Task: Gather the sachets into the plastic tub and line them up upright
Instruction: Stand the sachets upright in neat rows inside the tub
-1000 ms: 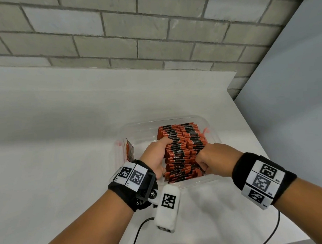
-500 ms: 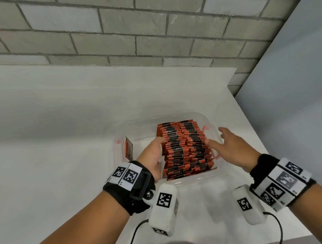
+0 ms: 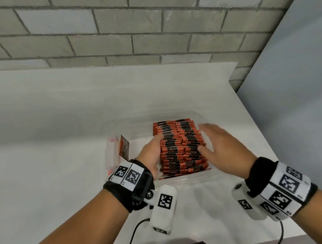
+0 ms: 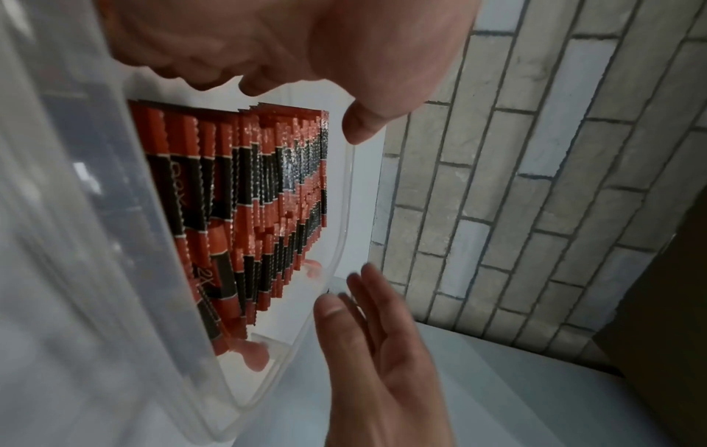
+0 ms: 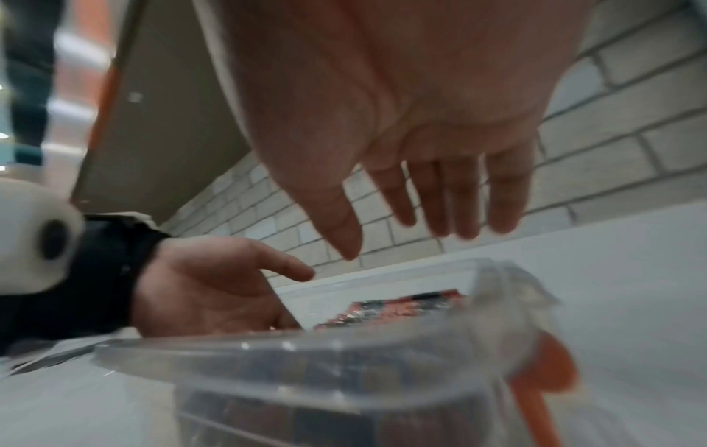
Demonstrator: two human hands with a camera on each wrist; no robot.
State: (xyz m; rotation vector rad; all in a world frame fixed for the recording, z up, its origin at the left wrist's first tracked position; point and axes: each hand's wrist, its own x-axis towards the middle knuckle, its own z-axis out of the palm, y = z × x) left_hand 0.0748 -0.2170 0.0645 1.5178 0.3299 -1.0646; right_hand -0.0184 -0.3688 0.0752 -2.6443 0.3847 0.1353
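The left hand lies inside the clear plastic tub, its palm flat against the left flank of the packed sachets; the fingers go down beside the block and are hidden in the head view, while the left wrist view shows the thumb free above the rim, so the grip reads as a flat press rather than a closed hold. The right hand hovers at the right flank of the block with fingers straight and spread, grip open, holding nothing; whether it touches the sachets cannot be told.

The sachets, orange and black, stand on edge in two rows that run from the near wall of the tub toward the far wall, filling its right part. Their long axes lie across the tub, left to right. To the left of the left hand the tub floor is bare, and one single sachet leans against the left wall.

The tub sits on a white tabletop, near its right edge, with open surface to the left and behind. A grey brick wall backs the tabletop.
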